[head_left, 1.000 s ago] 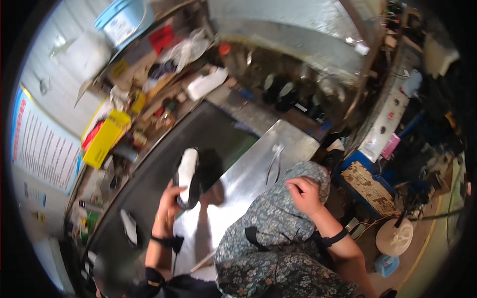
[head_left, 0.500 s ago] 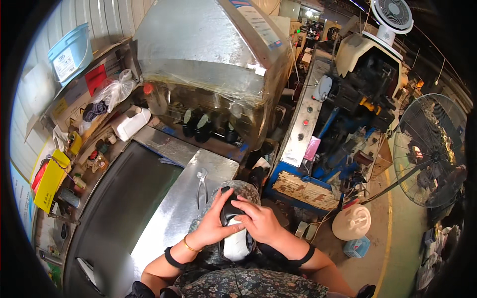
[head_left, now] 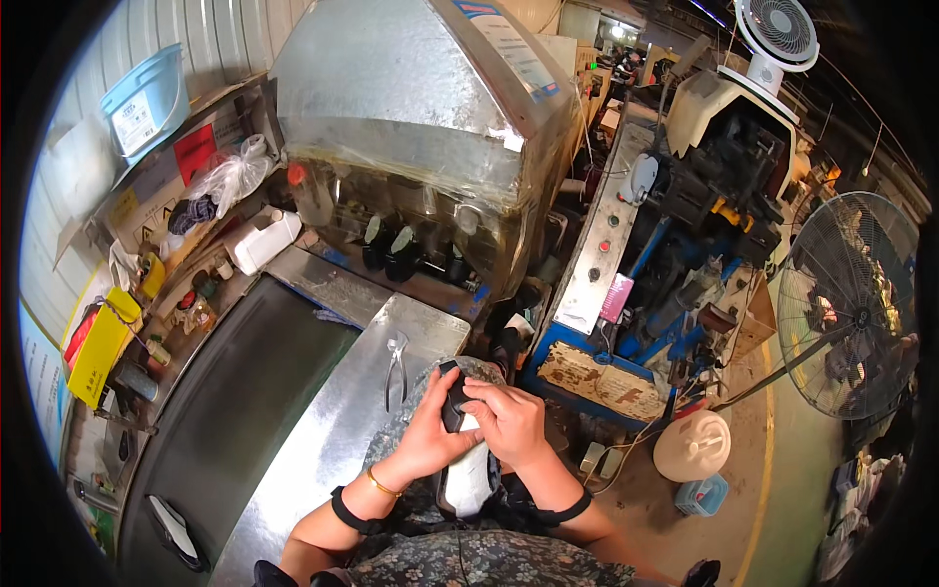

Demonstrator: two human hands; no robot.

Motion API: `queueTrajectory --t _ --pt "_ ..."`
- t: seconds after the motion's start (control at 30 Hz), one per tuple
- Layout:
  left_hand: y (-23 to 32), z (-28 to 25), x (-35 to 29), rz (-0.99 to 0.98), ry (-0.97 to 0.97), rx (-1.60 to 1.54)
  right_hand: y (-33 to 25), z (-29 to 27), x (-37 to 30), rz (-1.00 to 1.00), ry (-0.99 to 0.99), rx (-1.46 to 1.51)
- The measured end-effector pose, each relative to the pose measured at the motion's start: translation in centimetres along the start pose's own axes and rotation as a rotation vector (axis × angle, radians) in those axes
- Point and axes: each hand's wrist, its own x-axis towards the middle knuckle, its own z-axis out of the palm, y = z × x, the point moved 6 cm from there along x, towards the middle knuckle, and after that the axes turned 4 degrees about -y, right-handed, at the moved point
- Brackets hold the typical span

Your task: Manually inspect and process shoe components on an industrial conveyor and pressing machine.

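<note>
Held over my lap is a black shoe (head_left: 465,486) with a white underside, its dark narrow end pointing away from me. My left hand (head_left: 435,437) wraps its left side, thumb lying across the white part. From the right, my right hand (head_left: 511,426) grips the same shoe, fingertips bent onto the dark end. My fingers hide much of the middle. Just left of my hands, lineman-style pliers (head_left: 395,372) with spread handles lie on a shiny metal worktop (head_left: 303,460). Another black shoe with a white underside (head_left: 176,533) lies on the dark conveyor belt (head_left: 245,391) at the lower left.
Ahead stands a metal hood (head_left: 391,88) with several dark shoes (head_left: 401,252) beneath it. A blue-framed machine (head_left: 606,377) is at the right, near a cream jug (head_left: 692,445) and a standing fan (head_left: 861,313). A cluttered shelf (head_left: 186,303) borders the belt.
The shoe on the belt has come further into view, from the lower edge. My right hand and forearm have shifted slightly inward, the fingers now nearer the shoe's dark end.
</note>
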Motion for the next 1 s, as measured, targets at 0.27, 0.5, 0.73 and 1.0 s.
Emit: queueTrajectory --t 0.27,0.5,0.73,1.0 --pt "0.3 0.5 -0.6 0.004 -0.018 0.091 1.6 0.1 -1.0 0.185 -0.474 0.350" --pt "0.0 0.7 -1.2 0.049 0.029 0.141 2.3 1.0 -2.4 0.150 -0.376 0.282" --pt "1.0 -0.7 0.7 0.200 0.086 0.289 1.5 3.0 -8.1 0.504 -0.172 0.398" --pt "-1.1 0.3 1.7 -0.274 -0.019 -0.696 6.3 1.1 -10.7 0.672 -0.054 1.081"
